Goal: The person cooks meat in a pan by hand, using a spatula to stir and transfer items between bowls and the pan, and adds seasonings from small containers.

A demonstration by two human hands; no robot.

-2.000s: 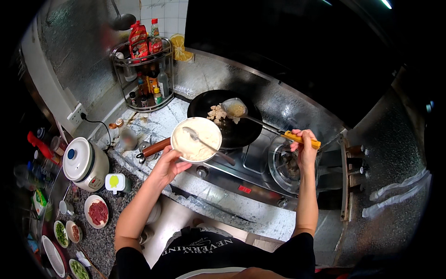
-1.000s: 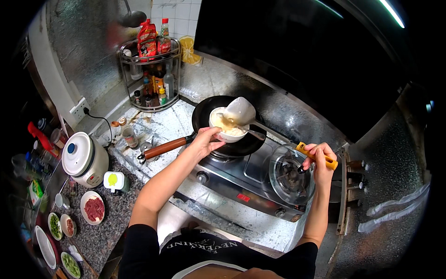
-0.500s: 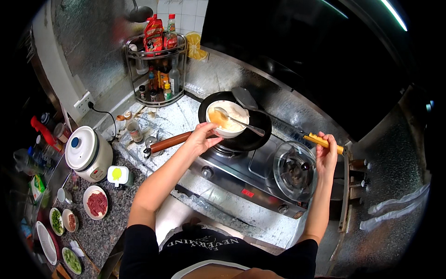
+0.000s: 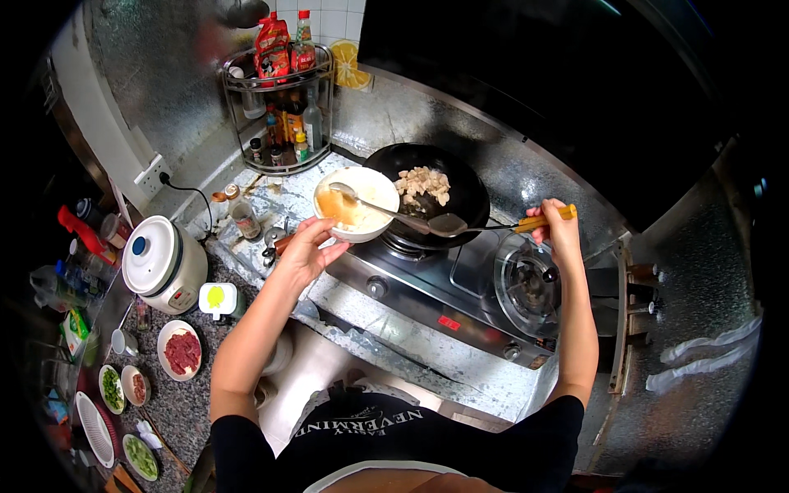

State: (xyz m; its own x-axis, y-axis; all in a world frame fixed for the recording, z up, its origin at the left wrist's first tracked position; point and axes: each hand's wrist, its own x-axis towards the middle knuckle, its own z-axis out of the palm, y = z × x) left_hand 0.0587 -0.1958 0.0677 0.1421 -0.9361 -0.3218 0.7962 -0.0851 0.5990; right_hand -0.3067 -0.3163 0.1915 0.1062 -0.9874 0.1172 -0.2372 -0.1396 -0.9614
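My left hand (image 4: 310, 251) grips the rim of a white bowl (image 4: 374, 185) from its near side, just left of the wok. Whitish residue and brownish liquid coat the bowl's inside, and a metal spoon (image 4: 374, 205) rests across it, its handle sticking out to the right. My right hand (image 4: 556, 226) is closed around the yellow handle of a spatula (image 4: 447, 224). The spatula's blade is over the near edge of the black wok (image 4: 470, 185), beside the spoon's handle. Pale cooked meat pieces (image 4: 423, 184) lie in the wok. The bowl and my hand hide most of the wok's brown handle.
A glass lid (image 4: 526, 283) covers the right burner of the gas stove (image 4: 403, 296). Behind to the left stands a rack (image 4: 279, 170) of sauce bottles. On the left counter are a rice cooker (image 4: 164, 263), a plate of raw red meat (image 4: 182, 352) and small dishes of chopped ingredients.
The bowl has moved left, away from over the wok, uncovering the meat inside. My right hand has moved back and left, and the spatula's blade has come down from the wok's far side to its near edge.
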